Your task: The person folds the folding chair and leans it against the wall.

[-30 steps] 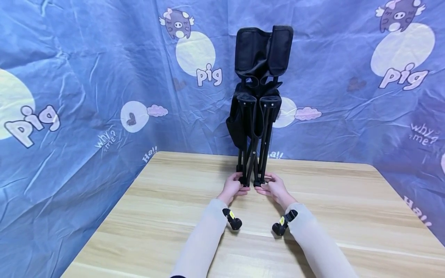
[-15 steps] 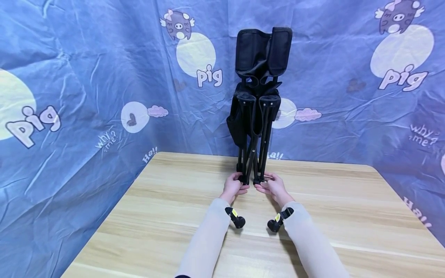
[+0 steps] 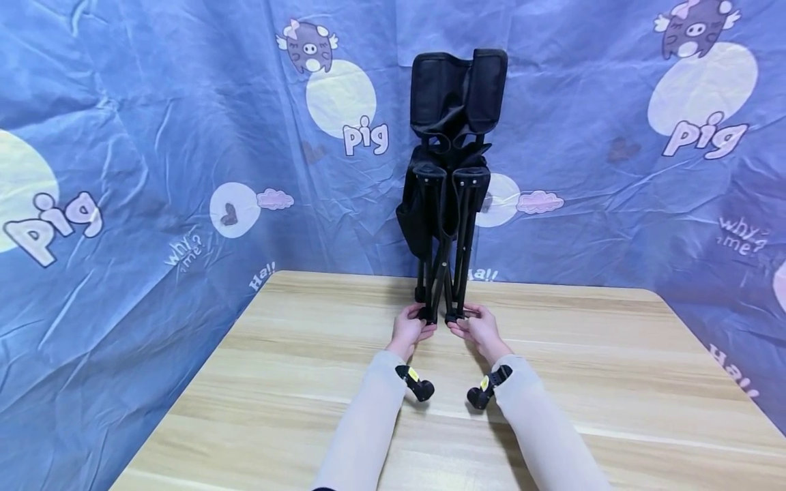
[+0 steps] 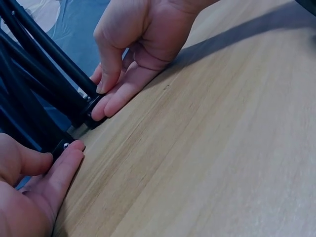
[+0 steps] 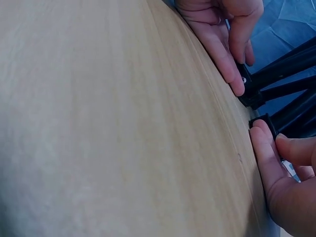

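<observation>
A black folding chair (image 3: 439,92), folded into a narrow upright bundle, stands near the table's back edge. Its slim legs cross below the bunched fabric and end in black plastic feet. My left hand (image 3: 408,330) pinches the front left foot (image 4: 58,150) between thumb and fingers, low at the tabletop. Opposite it, my right hand (image 3: 482,331) pinches the front right foot (image 5: 264,122) in the same way. A narrow gap separates the two feet. Each hand has its fingers along the foot's near side and the thumb above.
The wood-grain table (image 3: 295,382) extends toward me and to both sides. Behind the chair and along the left and right hangs a blue pig-print cloth (image 3: 344,204). Small black cameras (image 3: 420,390) are strapped at both wrists.
The chair's front feet have shifted slightly away from me, toward the back edge, with both hands still pinching them. The forearms have drawn a little closer together. The head view has shifted slightly.
</observation>
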`<state>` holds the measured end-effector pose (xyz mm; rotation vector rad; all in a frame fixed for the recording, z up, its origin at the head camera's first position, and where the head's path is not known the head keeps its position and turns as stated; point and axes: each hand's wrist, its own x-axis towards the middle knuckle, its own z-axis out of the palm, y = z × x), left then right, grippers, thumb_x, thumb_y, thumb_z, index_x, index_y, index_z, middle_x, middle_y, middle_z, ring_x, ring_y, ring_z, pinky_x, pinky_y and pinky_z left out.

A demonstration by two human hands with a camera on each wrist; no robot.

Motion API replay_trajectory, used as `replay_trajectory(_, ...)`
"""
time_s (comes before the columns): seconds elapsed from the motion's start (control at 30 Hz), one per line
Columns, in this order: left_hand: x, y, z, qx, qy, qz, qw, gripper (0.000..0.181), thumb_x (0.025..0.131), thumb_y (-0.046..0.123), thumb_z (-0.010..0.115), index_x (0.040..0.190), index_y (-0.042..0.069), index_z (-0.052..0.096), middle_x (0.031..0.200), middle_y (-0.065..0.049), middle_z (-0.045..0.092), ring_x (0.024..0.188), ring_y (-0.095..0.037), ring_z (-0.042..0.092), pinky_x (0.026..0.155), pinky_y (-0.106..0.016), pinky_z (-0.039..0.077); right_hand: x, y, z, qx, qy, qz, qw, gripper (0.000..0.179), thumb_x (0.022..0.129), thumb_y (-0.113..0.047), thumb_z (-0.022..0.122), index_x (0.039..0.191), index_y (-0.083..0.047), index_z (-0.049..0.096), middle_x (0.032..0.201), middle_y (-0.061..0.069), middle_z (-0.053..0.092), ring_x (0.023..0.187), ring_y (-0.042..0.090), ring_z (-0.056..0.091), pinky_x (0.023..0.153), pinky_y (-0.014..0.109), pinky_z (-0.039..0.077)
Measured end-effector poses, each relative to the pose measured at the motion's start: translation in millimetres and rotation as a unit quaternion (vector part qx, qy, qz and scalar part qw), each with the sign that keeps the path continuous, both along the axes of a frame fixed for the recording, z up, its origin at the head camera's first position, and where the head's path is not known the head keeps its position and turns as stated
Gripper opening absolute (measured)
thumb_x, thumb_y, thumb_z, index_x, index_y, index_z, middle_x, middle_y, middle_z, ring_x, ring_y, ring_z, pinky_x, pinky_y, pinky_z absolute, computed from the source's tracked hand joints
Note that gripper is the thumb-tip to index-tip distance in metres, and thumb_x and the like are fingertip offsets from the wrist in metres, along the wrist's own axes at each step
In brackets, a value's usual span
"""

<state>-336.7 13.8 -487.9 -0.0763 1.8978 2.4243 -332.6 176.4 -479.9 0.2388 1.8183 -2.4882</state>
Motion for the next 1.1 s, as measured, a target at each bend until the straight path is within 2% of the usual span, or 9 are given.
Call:
replay_trajectory(0.17, -4.0, -0.9, -2.9, 0.013, -0.008, 0.002, 0.9999, 0.049, 0.093, -0.018, 0.041, 0.141, -0.01, 0.043, 0.139, -0.033, 0.047, 0.095, -0.041, 0.07, 0.081, -0.041, 0.06, -0.9, -0.4, 0.4, 0.003, -0.003, 0.007, 1.0, 0.056, 0.094, 0.021, 0.04, 0.146, 0.013, 0.022, 0.144, 0.034, 0.031, 0.073, 0.013, 0.068, 0.076, 0.025, 0.059)
replay_trajectory(0.4, -5.2, -2.6, -3.5, 0.044, -0.012, -0.002, 0.999, 0.051, 0.092, -0.019, 0.041, 0.143, -0.009, 0.041, 0.14, -0.032, 0.045, 0.092, -0.034, 0.07, 0.084, -0.039, 0.059, -0.8, 0.1, -0.3, 0.012, 0.012, 0.021, 0.9996, 0.058, 0.094, 0.021, 0.039, 0.148, 0.015, 0.017, 0.148, 0.037, 0.025, 0.077, 0.012, 0.067, 0.082, 0.027, 0.058)
replay_trajectory(0.63, -4.8, -3.6, -3.7, 0.064, -0.016, -0.002, 0.9978, 0.059, 0.086, -0.02, 0.043, 0.144, -0.008, 0.04, 0.14, -0.031, 0.045, 0.096, -0.036, 0.069, 0.09, -0.042, 0.057, -1.6, 3.0, -0.4, 0.003, 0.011, 0.037, 0.9992, 0.065, 0.093, 0.021, 0.04, 0.15, 0.013, 0.01, 0.153, 0.037, 0.021, 0.082, 0.014, 0.067, 0.085, 0.027, 0.057)
replay_trajectory(0.9, -4.0, -4.4, -2.9, 0.063, -0.014, -0.004, 0.9979, 0.064, 0.083, -0.018, 0.047, 0.146, -0.008, 0.038, 0.143, -0.031, 0.043, 0.099, -0.038, 0.068, 0.091, -0.043, 0.056, -0.9, 2.9, 1.1, 0.003, 0.006, 0.047, 0.9989, 0.07, 0.091, 0.021, 0.04, 0.152, 0.012, 0.007, 0.158, 0.033, 0.012, 0.092, 0.019, 0.067, 0.088, 0.028, 0.056)
replay_trajectory(1.1, -4.4, -4.9, -3.1, 0.068, -0.015, -0.006, 0.9976, 0.066, 0.082, -0.018, 0.049, 0.146, -0.008, 0.037, 0.144, -0.031, 0.042, 0.096, -0.033, 0.069, 0.091, -0.041, 0.057, -0.1, 3.5, 1.6, 0.0, 0.011, 0.05, 0.9987, 0.071, 0.091, 0.02, 0.04, 0.152, 0.012, 0.006, 0.158, 0.033, 0.01, 0.096, 0.021, 0.067, 0.09, 0.028, 0.055)
